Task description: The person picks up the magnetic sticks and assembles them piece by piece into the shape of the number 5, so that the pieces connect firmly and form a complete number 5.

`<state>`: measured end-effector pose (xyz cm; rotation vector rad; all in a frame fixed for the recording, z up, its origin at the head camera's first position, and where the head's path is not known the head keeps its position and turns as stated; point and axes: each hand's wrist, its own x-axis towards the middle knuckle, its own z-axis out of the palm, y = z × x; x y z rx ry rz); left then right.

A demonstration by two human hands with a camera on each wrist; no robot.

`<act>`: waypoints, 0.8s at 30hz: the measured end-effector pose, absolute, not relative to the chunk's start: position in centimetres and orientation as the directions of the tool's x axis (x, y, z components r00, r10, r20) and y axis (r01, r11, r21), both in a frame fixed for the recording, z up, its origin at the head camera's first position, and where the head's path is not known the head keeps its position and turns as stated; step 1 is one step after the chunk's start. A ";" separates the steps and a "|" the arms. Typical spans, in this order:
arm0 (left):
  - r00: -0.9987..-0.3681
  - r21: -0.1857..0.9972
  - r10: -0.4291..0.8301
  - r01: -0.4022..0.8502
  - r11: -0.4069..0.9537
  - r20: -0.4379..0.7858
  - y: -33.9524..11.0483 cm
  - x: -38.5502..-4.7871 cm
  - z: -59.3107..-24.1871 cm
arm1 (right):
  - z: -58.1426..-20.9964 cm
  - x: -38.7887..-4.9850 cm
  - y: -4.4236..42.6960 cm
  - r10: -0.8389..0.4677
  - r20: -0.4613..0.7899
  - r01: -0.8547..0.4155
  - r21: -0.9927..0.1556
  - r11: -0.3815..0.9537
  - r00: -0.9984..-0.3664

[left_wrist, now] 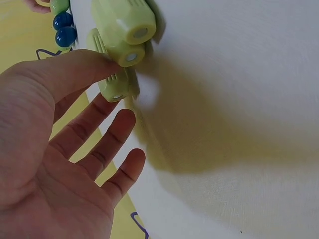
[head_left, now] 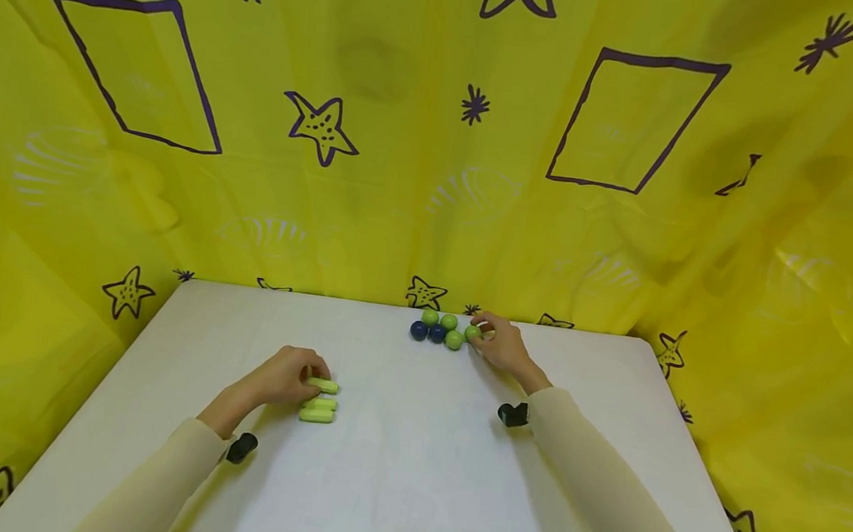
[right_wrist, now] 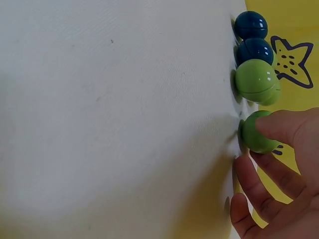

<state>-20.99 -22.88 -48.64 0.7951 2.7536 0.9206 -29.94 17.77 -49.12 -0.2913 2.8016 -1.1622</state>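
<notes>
Three light green blocks lie in a column at the table's left; the farthest block (head_left: 323,385) is pinched by my left hand (head_left: 286,376). In the left wrist view the thumb and index finger of the left hand (left_wrist: 75,129) meet at the blocks, with a nearer block (left_wrist: 127,22) beside them. My right hand (head_left: 501,345) pinches a green ball (head_left: 473,333) at the table's back, and the right wrist view shows thumb and finger of the right hand (right_wrist: 279,174) on that ball (right_wrist: 256,132). Left of it, other green balls (head_left: 454,340) and two dark blue balls (head_left: 419,330) sit grouped.
A white table (head_left: 381,463) spans the front. Behind and at both sides hangs a yellow curtain (head_left: 385,213) with purple drawings, close to the balls at the back edge. Dark wrist devices (head_left: 512,415) are on both wrists.
</notes>
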 end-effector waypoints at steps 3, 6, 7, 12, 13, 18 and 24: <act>-0.859 0.590 0.510 0.434 0.681 0.043 -22.8 -21.1 -48.6 | -49.2 -29.8 18.3 -0.215 -0.023 -0.138 -0.699 0.701 -0.976; -0.866 0.590 0.496 0.430 0.684 0.057 -22.6 -21.2 -48.6 | -49.1 -29.3 18.7 -0.233 -0.014 -0.160 -0.686 0.710 -0.972; -0.867 0.589 0.494 0.433 0.682 0.065 -22.6 -21.3 -48.6 | -49.1 -29.2 18.9 -0.241 -0.009 -0.170 -0.682 0.712 -0.970; -0.877 0.582 0.472 0.430 0.691 0.088 -22.1 -21.6 -48.7 | -48.9 -28.0 19.2 -0.269 -0.023 -0.184 -0.676 0.714 -0.963; -0.878 0.579 0.470 0.432 0.691 0.092 -22.0 -21.7 -48.6 | -48.9 -27.7 19.2 -0.271 -0.026 -0.181 -0.679 0.711 -0.962; -0.879 0.587 0.464 0.433 0.685 0.107 -21.3 -21.7 -48.1 | -48.8 -26.4 19.0 -0.276 -0.021 -0.185 -0.693 0.697 -0.961; -0.876 0.604 0.465 0.441 0.664 0.128 -19.9 -21.8 -48.0 | -49.1 -24.7 18.3 -0.305 -0.001 -0.214 -0.713 0.668 -0.952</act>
